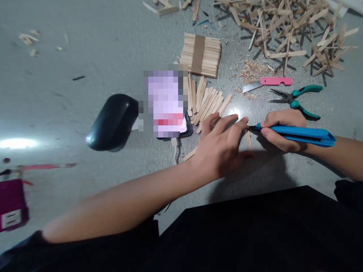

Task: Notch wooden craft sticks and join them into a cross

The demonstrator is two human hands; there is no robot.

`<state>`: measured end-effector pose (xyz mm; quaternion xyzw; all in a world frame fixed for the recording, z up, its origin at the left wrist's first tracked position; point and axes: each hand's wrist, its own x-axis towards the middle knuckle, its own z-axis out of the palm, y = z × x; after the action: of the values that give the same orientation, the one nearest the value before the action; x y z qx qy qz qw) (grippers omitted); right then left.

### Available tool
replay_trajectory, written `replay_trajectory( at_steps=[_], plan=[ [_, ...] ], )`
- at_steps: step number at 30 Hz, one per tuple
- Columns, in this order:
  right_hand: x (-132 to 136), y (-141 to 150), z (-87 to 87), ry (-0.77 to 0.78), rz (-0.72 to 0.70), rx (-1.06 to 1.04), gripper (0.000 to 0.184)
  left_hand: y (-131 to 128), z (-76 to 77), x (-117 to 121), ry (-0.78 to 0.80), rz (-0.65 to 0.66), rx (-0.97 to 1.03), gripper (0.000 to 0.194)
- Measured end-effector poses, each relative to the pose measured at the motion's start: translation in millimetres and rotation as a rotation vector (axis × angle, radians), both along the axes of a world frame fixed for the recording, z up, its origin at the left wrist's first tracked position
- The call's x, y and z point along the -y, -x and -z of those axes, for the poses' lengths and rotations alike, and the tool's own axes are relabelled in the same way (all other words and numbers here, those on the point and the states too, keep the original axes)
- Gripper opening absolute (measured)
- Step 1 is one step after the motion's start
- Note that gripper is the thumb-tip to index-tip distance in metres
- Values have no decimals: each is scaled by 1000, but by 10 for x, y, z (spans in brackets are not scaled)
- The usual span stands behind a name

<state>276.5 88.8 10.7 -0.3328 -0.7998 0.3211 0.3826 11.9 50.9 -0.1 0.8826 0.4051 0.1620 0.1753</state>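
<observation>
Right of centre in the frame, here's the action: the right hand [286, 117] has its fingers closed firmly around a blue cutter [306, 135], thumb and forefinger pinching it near the front, the dark tip pointing left. And look where that tip sits, right at the upper end of a thin wooden stick [248, 140] lying on the bench [68, 113], just beside the left forefinger!

Just left of it, the left hand [221, 145] is planted palm down, fingers spread, forefinger reaching to the top of that stick; whether it actually presses on the wood, I cannot tell.

Up from the knuckles, loose sticks [210, 105] fan out, some partly covered by the hand. Above them, a bundle of sticks [211, 54] lies wrapped in a brown paper band [198, 53]. Over to the upper right, what a heap: a tangle of crossed sticks [286, 26], with wood shavings [252, 71] scattered below. A pink-handled blade [276, 81] lies across the edge of those shavings, and green-handled pliers [307, 90] rest agape just above the right hand.

Across to centre, a phone [185, 130], mostly pixelated, has a white cable [175, 145] plugged in at its lower end. Further left sits a black mouse [113, 121], and at the lower left edge, a purple object [13, 200].
</observation>
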Motion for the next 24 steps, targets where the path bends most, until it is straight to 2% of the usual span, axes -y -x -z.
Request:
replay_trajectory(
  at_steps=[3,6,9,12,15,20,24],
  plan=[
    [-4,-26,-27,29,-4,-16,13,-8,-92,93,-60,41,-80,71],
    [-4,-43,-37,65,25,-38,11,-20,-151,204,-106,98,-198,88],
    [-8,-43,-31,65,31,-40,10,-25,-126,284,-88,90,-207,105],
    [-5,-45,-23,35,30,-5,11,-22,-69,304,-64,86,-192,110],
    [9,-68,-10,-36,28,70,11,-17,-40,293,-70,102,-201,109],
    [26,-98,21,-317,3,139,11,-16,-35,280,-123,130,-275,110],
    [40,-88,14,-307,-1,183,15,-5,-12,285,-129,141,-274,111]
  ],
)
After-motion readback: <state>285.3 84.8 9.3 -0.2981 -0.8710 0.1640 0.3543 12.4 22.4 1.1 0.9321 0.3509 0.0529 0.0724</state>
